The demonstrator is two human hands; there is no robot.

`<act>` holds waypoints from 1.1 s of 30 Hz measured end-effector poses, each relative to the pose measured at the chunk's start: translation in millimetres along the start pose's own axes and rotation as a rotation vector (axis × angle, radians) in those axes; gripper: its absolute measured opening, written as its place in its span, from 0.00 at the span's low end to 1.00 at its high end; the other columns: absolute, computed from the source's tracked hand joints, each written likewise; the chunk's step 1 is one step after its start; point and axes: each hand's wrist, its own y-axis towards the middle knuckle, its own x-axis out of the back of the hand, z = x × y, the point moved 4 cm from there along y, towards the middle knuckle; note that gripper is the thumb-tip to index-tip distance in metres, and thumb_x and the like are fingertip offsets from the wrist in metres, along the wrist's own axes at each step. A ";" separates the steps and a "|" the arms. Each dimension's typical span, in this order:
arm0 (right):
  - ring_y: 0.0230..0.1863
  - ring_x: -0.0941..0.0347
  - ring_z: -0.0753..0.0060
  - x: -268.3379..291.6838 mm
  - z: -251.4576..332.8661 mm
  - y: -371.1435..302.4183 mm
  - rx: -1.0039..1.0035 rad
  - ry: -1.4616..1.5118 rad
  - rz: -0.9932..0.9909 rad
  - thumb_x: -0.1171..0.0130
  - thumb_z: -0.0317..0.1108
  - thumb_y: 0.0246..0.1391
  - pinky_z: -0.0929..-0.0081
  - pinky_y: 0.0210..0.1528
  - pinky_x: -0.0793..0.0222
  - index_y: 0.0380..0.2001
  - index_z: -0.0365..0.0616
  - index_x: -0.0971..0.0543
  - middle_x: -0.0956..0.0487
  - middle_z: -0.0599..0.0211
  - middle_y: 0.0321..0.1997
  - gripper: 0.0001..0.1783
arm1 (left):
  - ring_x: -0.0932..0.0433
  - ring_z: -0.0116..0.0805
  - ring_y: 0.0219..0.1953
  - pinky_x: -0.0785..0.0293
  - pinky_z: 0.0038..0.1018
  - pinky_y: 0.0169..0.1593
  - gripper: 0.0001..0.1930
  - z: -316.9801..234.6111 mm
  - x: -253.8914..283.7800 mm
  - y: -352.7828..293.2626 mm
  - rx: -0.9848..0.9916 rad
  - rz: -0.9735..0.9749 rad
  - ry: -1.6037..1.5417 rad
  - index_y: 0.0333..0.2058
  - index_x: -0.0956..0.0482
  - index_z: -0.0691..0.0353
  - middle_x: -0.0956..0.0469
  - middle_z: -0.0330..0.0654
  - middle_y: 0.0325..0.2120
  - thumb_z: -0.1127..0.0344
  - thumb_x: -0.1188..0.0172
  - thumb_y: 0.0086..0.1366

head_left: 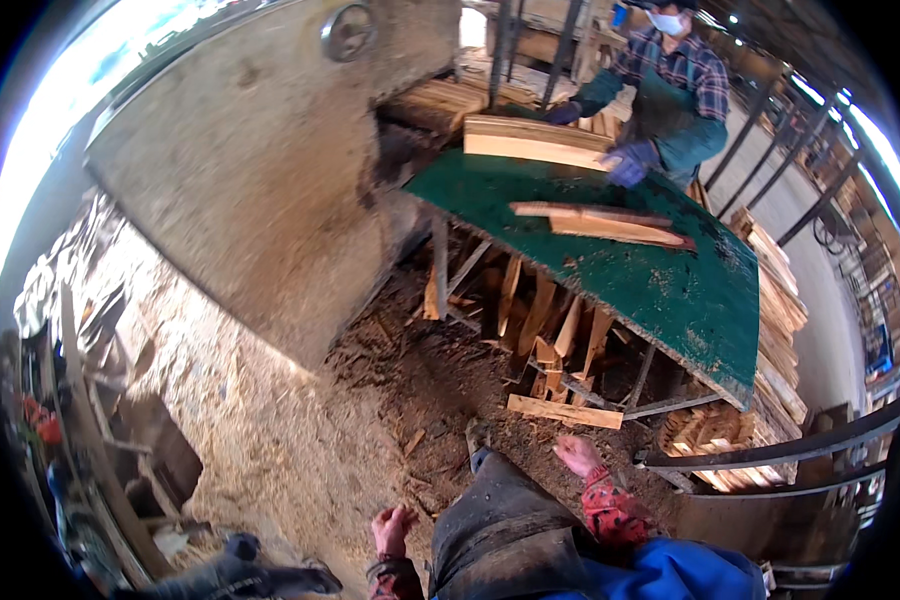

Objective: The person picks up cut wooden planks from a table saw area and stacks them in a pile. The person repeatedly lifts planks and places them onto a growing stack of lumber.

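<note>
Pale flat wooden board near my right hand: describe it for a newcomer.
Find the large green tabletop. Below its near edge, just beyond the bare right hand, lies the pale flat wooden board. Unlike the slender wooden pieces leaning under the tabletop, it runs crosswise.

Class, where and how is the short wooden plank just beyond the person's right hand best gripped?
Probably mid-length, across its narrow width, the right hand coming from the person's side. The short wooden plank lies crosswise, its near long edge exposed, while scrap wood under the green table crowds its far side.
</note>
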 end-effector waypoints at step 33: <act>0.65 0.47 0.48 288.8 235.6 402.6 0.166 -0.958 0.029 0.22 0.40 0.14 0.43 0.61 0.49 0.65 0.52 0.41 0.39 0.59 0.63 0.65 | 0.19 0.41 0.24 0.19 0.35 0.28 0.09 -143.9 -96.9 283.3 0.260 -0.045 0.439 0.31 0.25 0.69 0.21 0.48 0.22 0.68 0.38 0.60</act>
